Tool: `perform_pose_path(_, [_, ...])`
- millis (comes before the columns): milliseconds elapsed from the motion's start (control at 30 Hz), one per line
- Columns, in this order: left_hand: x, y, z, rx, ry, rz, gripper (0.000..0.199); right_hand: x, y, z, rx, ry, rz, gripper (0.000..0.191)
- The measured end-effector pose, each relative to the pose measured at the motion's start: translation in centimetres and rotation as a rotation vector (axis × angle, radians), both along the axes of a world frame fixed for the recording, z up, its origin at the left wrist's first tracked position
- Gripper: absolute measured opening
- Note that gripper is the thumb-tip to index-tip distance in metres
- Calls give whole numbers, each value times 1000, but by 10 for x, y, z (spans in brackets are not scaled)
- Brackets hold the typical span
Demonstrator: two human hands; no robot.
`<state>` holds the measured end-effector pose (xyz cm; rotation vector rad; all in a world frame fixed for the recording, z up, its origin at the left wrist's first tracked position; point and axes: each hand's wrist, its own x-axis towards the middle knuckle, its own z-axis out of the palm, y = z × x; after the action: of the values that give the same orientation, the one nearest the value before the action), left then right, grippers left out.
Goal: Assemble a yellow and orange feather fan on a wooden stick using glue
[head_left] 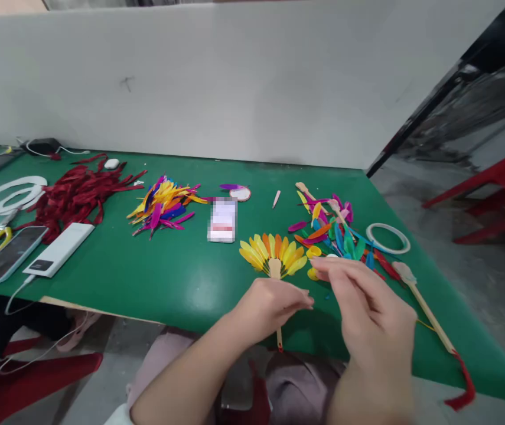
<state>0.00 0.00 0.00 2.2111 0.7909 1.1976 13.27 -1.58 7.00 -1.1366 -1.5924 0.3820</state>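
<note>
From where I stand, the person's left hand (pixel 270 304) is bent across the handle of a feather fan (pixel 274 268), which lies near the front edge of the green bench (pixel 146 283), its yellow and orange plumes spread away from the person. The handle's tip pokes out below the wrist, and the left fingers are curled over, though I can't tell whether they grip it. The right hand (pixel 374 307) is raised just to the right, its fingers drawn close together beside some yellow feathers (pixel 313 252); whether anything is pinched there I can't make out. Behind that hand sits a loose heap of bright feathers (pixel 349 245), with a pale ring (pixel 407 244) beside it. Farther right, a wooden stick (pixel 429 310) slants toward the bench edge, ending in a red tassel (pixel 467 383). Beyond the fan and a little left lies a blurred-out pale rectangle (pixel 222 221), near a small round piece (pixel 240 193). Further left there's another feather pile (pixel 163 203), then a mound of dark red strips (pixel 77 192), with a white power bank (pixel 59 251), a phone (pixel 10 254) and yellow-handled scissors (pixel 6 238) in front.
</note>
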Motion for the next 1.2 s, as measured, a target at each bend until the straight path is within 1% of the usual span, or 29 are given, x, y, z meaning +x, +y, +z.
perform_pose_path(100, [4, -2, 0, -10, 98, 24, 27, -2, 3, -2, -66, -57, 16, 14])
perform_pose_path(233, [9, -4, 3, 11, 288, 17, 35, -3, 7, -6, -88, -130, 39, 16])
perform_pose_path(333, [12, -4, 5, -16, 346, -79, 26, 0, 9, -7, -117, -161, 21, 17])
perform_pose_path(433, [15, -4, 6, -78, 332, -211, 24, 6, 11, -7, -182, -151, -44, 19])
perform_pose_path(500, [16, -4, 6, -119, 320, -238, 20, 10, 11, -8, -239, -123, -94, 22])
perform_pose_path(533, [16, -4, 6, -135, 326, -224, 21, 12, 11, -8, -269, -110, -111, 24])
perform_pose_path(600, [14, -4, 6, -159, 363, -192, 30, 17, 11, -9, -327, -95, -126, 26])
perform_pose_path(667, [13, -5, 6, -193, 401, -190, 40, 22, 12, -11, -375, -101, -136, 27])
perform_pose_path(733, [13, -6, 6, -269, 403, -263, 43, 27, 13, -12, -406, -119, -149, 28])
perform_pose_path(767, [13, -7, 6, -328, 388, -328, 40, 29, 14, -12, -415, -126, -155, 28])
perform_pose_path(867, [10, -9, 5, -510, 346, -514, 17, 33, 15, -13, -444, -132, -141, 28])
perform_pose_path(933, [7, -10, 6, -594, 335, -554, 20, 33, 15, -15, -465, -130, -99, 27])
perform_pose_path(967, [5, -9, 7, -632, 325, -556, 21, 32, 16, -17, -473, -132, -78, 27])
perform_pose_path(1033, [-2, -7, 10, -710, 279, -519, 16, 31, 17, -19, -489, -158, -48, 26])
perform_pose_path(1067, [-5, -6, 11, -749, 249, -485, 21, 30, 18, -20, -507, -187, -37, 26])
perform_pose_path(1133, [-14, -3, 15, -804, 165, -373, 37, 28, 19, -22, -569, -285, -5, 28])
perform_pose_path(1200, [-22, 0, 18, -809, 56, -236, 43, 26, 20, -24, -652, -409, 47, 33])
